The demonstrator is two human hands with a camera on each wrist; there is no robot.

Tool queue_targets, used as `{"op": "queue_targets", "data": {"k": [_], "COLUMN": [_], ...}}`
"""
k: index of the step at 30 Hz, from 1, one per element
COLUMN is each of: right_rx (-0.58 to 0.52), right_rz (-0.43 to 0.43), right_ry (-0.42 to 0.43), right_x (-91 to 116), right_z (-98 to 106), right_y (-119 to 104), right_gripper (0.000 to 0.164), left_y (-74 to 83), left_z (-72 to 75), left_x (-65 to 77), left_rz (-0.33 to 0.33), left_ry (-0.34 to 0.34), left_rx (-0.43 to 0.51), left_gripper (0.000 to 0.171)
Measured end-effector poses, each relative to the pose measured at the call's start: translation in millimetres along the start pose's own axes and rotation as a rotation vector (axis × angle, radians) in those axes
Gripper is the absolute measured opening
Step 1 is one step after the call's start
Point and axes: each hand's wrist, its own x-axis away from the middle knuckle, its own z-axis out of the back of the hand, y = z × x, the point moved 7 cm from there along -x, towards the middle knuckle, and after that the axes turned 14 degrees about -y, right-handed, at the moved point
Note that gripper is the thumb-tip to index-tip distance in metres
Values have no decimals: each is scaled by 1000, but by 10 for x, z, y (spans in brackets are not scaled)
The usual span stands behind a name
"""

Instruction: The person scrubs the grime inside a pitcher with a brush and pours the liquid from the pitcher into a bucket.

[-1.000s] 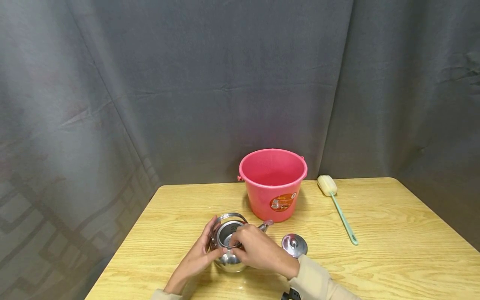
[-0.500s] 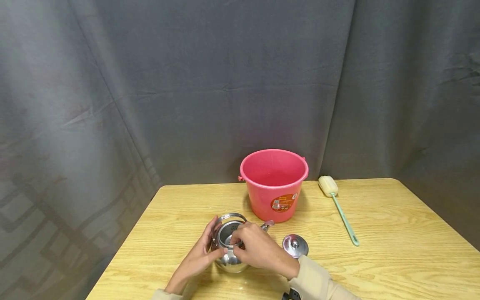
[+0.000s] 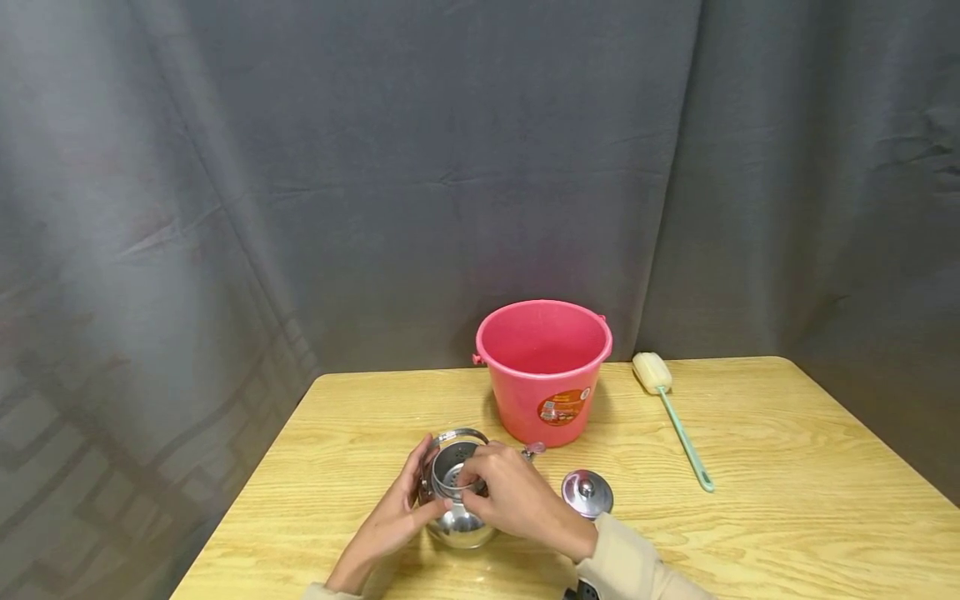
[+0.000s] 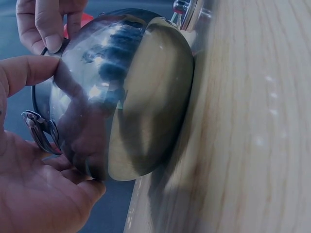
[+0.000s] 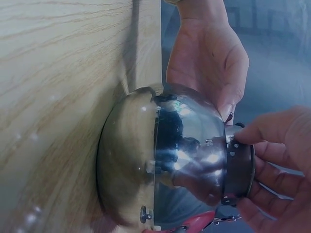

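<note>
A shiny stainless steel teapot (image 3: 459, 531) stands on the table, its arched handle raised behind the opening. My left hand (image 3: 396, 506) holds it by the left side, thumb near the front of the neck and fingers around the far side. With thumb and fingers, my right hand (image 3: 517, 493) pinches the rim of the perforated metal strainer (image 5: 239, 167). The strainer sticks up partway out of the mouth, its holed wall showing above the teapot body in the right wrist view. Its lower part is hidden inside the pot. The teapot's lid (image 3: 587, 492) lies to the right, knob up.
Behind the teapot stands a pink bucket (image 3: 508, 392) with an orange label. A sponge brush (image 3: 686, 437) with a pale green handle lies at the right on the wooden table (image 3: 810, 475). Grey curtains (image 3: 465, 167) hang behind and at both sides.
The strainer has risen a little out of the teapot's mouth, pinched in my right hand. My left hand keeps its hold on the teapot. The head view has shifted slightly.
</note>
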Motion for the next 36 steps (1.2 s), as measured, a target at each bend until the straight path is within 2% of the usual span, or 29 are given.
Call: {"op": "queue_targets", "data": {"k": [7,13,21,30,36], "right_rx": [6,-3,-10,-26,5], "right_rz": [-3,4,48,48,81], "right_ry": [27,43,57,50,79], "right_x": [1,4,11,24,37], "right_z": [33,67,115,152,184], "right_y": [-13,-20,-88,-113,-138], "right_gripper": [6,6,5,5,6], "left_y": [8,-1,37,39,36], "left_z": [0,-4,-10,-16,-5], "left_x": [2,0,20,18,24], "left_rz": [-13,1,-20,-26,-28], "left_ry": [9,7,13,10,20], "left_rx": [-4,19,14,15,5], "left_gripper": [96,96,95,95,94]}}
